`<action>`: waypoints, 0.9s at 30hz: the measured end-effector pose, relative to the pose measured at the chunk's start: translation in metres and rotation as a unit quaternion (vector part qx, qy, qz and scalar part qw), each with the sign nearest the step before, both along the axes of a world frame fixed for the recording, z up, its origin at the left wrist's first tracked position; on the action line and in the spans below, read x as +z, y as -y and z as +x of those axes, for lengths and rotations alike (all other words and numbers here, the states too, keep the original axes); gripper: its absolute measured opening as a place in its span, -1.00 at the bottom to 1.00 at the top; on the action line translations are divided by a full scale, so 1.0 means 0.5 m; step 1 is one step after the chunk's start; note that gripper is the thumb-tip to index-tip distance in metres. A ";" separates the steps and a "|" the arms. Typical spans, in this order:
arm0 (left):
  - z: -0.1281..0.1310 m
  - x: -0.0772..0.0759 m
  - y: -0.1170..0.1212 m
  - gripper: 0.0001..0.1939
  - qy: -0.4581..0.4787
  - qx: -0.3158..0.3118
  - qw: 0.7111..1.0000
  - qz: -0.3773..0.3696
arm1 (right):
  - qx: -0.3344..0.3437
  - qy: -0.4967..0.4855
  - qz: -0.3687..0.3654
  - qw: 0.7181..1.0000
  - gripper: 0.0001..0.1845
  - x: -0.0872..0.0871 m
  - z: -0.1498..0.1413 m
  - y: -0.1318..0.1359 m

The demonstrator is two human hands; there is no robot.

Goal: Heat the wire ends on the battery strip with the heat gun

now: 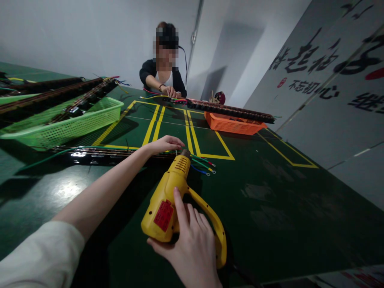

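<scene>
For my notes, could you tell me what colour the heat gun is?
Yellow, with a red label; the head view shows the heat gun clearly.

Dim, tabletop glare (67, 188), warped edges.

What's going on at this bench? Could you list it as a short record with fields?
Right hand: grips a yellow heat gun, nozzle aimed at the wire ends.
Left hand: rests on a long dark strip.
Wires: coloured, sticking out of the strip's end.
Table: green, yellow lines.
Baskets: green basket, orange basket.
Opposite: another person at a second strip.
</scene>
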State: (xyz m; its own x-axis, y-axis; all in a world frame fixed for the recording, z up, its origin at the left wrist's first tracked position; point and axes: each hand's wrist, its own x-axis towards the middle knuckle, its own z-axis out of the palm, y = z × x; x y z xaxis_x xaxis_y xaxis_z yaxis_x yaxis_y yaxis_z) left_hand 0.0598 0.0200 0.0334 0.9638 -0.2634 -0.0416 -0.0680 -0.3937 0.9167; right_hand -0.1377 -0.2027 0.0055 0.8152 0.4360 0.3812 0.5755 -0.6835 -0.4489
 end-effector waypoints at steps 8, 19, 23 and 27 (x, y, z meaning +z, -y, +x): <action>-0.006 0.005 0.000 -0.49 -0.006 -0.016 1.000 -0.020 | -0.090 -0.030 -0.044 0.995 0.25 -0.015 0.020 0.064; 0.009 0.011 0.003 -0.62 -0.062 -0.002 0.970 0.235 | -0.134 -0.037 -0.090 0.986 0.20 -0.014 0.022 0.106; 0.002 0.011 0.003 -0.58 -0.049 -0.016 0.979 0.195 | -0.108 0.009 -0.067 0.992 0.19 -0.033 0.023 0.104; 0.001 0.005 -0.003 -0.58 -0.031 -0.033 0.990 0.131 | -0.094 0.019 -0.049 0.994 0.25 -0.031 0.015 0.087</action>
State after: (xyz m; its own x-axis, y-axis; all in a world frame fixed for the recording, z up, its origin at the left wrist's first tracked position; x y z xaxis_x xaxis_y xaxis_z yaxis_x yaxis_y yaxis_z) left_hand 0.0604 0.0212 0.0360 0.9387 -0.2973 -0.1747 -0.0486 -0.6155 0.7866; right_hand -0.1301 -0.2462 -0.0101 0.8713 0.3141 0.3771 0.4491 -0.8203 -0.3543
